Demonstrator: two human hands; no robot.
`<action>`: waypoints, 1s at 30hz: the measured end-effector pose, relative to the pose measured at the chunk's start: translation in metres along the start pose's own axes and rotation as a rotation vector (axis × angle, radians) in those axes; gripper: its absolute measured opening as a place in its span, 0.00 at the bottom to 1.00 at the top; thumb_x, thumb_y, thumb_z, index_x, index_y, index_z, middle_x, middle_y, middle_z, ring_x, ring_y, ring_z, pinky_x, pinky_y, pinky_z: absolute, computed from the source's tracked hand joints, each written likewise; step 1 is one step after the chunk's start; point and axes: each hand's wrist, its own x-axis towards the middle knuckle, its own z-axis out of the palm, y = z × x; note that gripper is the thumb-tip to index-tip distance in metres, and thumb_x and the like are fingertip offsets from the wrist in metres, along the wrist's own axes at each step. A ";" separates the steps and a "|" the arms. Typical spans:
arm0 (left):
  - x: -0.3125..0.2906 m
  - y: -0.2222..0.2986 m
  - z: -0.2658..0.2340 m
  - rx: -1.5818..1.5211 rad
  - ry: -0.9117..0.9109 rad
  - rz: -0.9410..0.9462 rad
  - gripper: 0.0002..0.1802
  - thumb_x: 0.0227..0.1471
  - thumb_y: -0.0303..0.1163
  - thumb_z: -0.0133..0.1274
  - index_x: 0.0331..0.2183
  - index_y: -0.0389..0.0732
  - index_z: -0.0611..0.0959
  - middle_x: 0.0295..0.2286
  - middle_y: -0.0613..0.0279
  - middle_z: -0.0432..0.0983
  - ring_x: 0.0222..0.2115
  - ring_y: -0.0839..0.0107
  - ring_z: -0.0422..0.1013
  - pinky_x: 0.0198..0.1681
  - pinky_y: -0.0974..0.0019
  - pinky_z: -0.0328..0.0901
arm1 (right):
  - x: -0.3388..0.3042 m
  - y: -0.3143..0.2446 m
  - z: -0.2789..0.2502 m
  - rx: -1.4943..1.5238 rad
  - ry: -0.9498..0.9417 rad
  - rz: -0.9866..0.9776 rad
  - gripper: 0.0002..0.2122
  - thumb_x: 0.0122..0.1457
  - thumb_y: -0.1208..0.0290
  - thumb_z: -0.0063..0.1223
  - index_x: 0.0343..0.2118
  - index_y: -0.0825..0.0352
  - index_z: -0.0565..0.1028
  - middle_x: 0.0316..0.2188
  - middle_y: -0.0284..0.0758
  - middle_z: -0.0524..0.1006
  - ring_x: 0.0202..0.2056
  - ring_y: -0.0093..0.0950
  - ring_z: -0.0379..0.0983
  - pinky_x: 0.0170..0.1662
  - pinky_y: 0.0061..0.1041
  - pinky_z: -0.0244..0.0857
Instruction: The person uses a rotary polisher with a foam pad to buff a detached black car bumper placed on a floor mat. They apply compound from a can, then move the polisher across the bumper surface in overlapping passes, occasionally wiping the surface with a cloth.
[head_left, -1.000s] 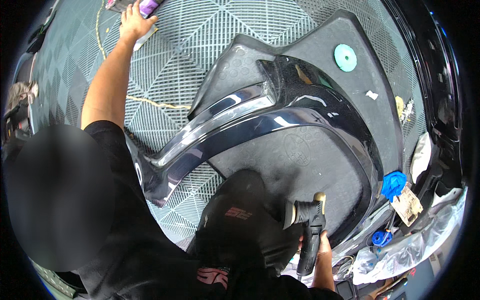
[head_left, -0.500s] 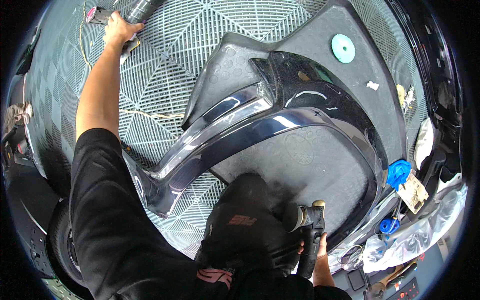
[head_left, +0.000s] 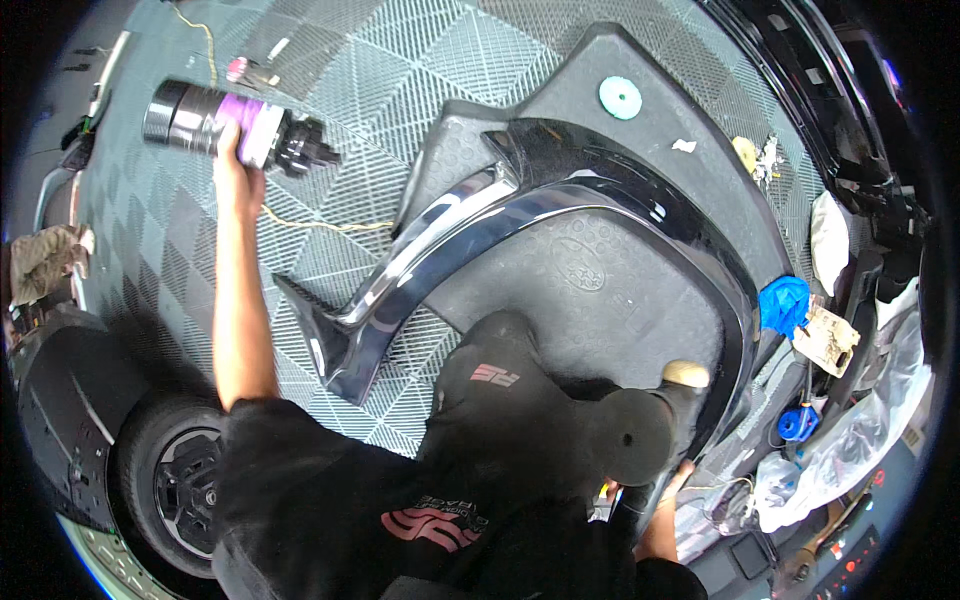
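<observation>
My left hand [head_left: 238, 185] is wrapped around a large dark bottle [head_left: 195, 115] with a purple-and-white label, tipped on its side above the floor with its black cap to the right. Low on the right, my right hand [head_left: 676, 488] grips the dark body of a hand-held polisher [head_left: 686, 405]. Its round dark pad [head_left: 628, 437] faces up beside my thigh. In front of me a glossy black curved car body panel [head_left: 610, 155] lies on a grey-black rubber mat [head_left: 620, 310]. A turquoise foam pad [head_left: 620, 108] rests on the mat's far part.
A small pink-ended cylindrical thing [head_left: 250, 73] and a yellow cord [head_left: 330, 226] lie on the grated floor tiles. To the right are a blue cloth [head_left: 785, 303], a stained tan board [head_left: 826, 340] and a clear plastic bag [head_left: 845, 465]. A car wheel [head_left: 178, 480] stands at the near left.
My left hand has lifted the bottle off the floor and brought it nearer. The polisher has turned so that its pad faces up. The view has shifted.
</observation>
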 end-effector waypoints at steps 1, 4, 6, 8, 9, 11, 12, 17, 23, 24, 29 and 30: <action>-0.030 0.016 0.009 -0.205 -0.140 0.034 0.26 0.63 0.43 0.56 0.56 0.37 0.74 0.51 0.57 0.78 0.51 0.64 0.75 0.59 0.59 0.68 | -0.002 -0.004 0.007 -0.114 -0.009 -0.096 0.50 0.46 0.33 0.58 0.63 0.72 0.64 0.43 0.56 0.77 0.37 0.54 0.77 0.42 0.50 0.73; -0.131 0.051 0.065 -0.324 -0.224 0.078 0.33 0.63 0.49 0.54 0.60 0.38 0.70 0.56 0.59 0.73 0.58 0.63 0.69 0.64 0.54 0.62 | 0.019 -0.023 0.026 -0.364 -0.056 -0.095 0.46 0.47 0.37 0.58 0.60 0.75 0.66 0.44 0.56 0.77 0.38 0.52 0.79 0.39 0.51 0.76; -0.201 0.080 0.115 -0.357 -0.313 0.095 0.36 0.61 0.53 0.53 0.61 0.40 0.71 0.56 0.58 0.73 0.57 0.60 0.70 0.65 0.52 0.61 | 0.039 -0.008 0.038 -0.085 -0.286 -0.139 0.45 0.49 0.37 0.57 0.59 0.75 0.66 0.42 0.55 0.76 0.37 0.49 0.78 0.37 0.49 0.77; -0.259 0.132 0.155 -0.266 -0.352 0.246 0.44 0.53 0.59 0.54 0.61 0.36 0.70 0.54 0.49 0.74 0.55 0.56 0.71 0.62 0.52 0.65 | 0.043 0.016 0.047 0.128 -0.571 -0.190 0.48 0.52 0.33 0.53 0.62 0.75 0.64 0.39 0.52 0.74 0.35 0.46 0.77 0.35 0.45 0.77; -0.283 0.164 0.168 -0.291 -0.547 0.330 0.51 0.47 0.64 0.55 0.59 0.31 0.71 0.54 0.45 0.72 0.55 0.54 0.71 0.59 0.54 0.67 | 0.034 0.030 0.046 0.225 -0.624 -0.184 0.49 0.53 0.31 0.51 0.63 0.75 0.62 0.37 0.51 0.72 0.34 0.44 0.76 0.34 0.44 0.76; -0.321 0.226 0.184 -0.268 -0.658 0.558 0.65 0.41 0.75 0.51 0.58 0.21 0.68 0.53 0.35 0.71 0.52 0.49 0.73 0.57 0.52 0.69 | 0.019 0.054 0.044 0.274 -0.786 -0.172 0.50 0.54 0.27 0.48 0.65 0.72 0.61 0.36 0.46 0.69 0.32 0.39 0.73 0.30 0.37 0.72; -0.335 0.253 0.193 -0.447 -0.834 0.615 0.70 0.41 0.81 0.46 0.59 0.20 0.66 0.53 0.34 0.71 0.53 0.49 0.72 0.57 0.49 0.69 | 0.013 0.066 0.042 0.315 -0.898 -0.186 0.50 0.54 0.28 0.49 0.65 0.72 0.60 0.38 0.48 0.70 0.34 0.41 0.74 0.32 0.39 0.73; -0.443 0.206 0.281 0.118 -0.624 0.784 0.58 0.46 0.69 0.57 0.63 0.32 0.64 0.58 0.41 0.67 0.57 0.51 0.68 0.66 0.44 0.57 | -0.003 0.093 0.026 0.415 -1.050 -0.193 0.46 0.57 0.34 0.52 0.65 0.72 0.60 0.42 0.52 0.72 0.36 0.45 0.76 0.37 0.42 0.76; -0.550 0.296 0.295 -0.525 -1.234 0.465 0.46 0.49 0.55 0.58 0.60 0.33 0.71 0.54 0.39 0.71 0.51 0.46 0.74 0.60 0.40 0.66 | -0.005 0.119 -0.020 0.381 -1.013 -0.213 0.37 0.62 0.36 0.45 0.56 0.71 0.69 0.37 0.56 0.75 0.33 0.49 0.79 0.34 0.48 0.79; -0.556 0.280 0.305 -0.519 -1.174 0.587 0.45 0.49 0.53 0.61 0.59 0.31 0.72 0.53 0.39 0.73 0.51 0.49 0.74 0.60 0.42 0.67 | -0.001 0.120 -0.026 0.339 -1.052 -0.254 0.39 0.61 0.35 0.46 0.59 0.71 0.67 0.39 0.54 0.74 0.34 0.47 0.77 0.35 0.46 0.77; -0.568 0.205 0.321 -0.271 -0.921 0.495 0.55 0.48 0.56 0.64 0.66 0.31 0.61 0.56 0.45 0.70 0.58 0.54 0.70 0.66 0.49 0.61 | 0.005 0.126 -0.031 0.295 -1.152 -0.377 0.42 0.60 0.34 0.46 0.62 0.72 0.66 0.39 0.54 0.74 0.36 0.47 0.77 0.36 0.45 0.75; -0.558 0.208 0.319 -0.323 -1.020 0.471 0.57 0.48 0.59 0.63 0.65 0.30 0.62 0.56 0.43 0.70 0.58 0.53 0.70 0.65 0.48 0.62 | 0.001 0.128 -0.034 0.277 -1.043 -0.311 0.43 0.60 0.32 0.46 0.62 0.72 0.66 0.39 0.53 0.74 0.36 0.46 0.77 0.36 0.44 0.76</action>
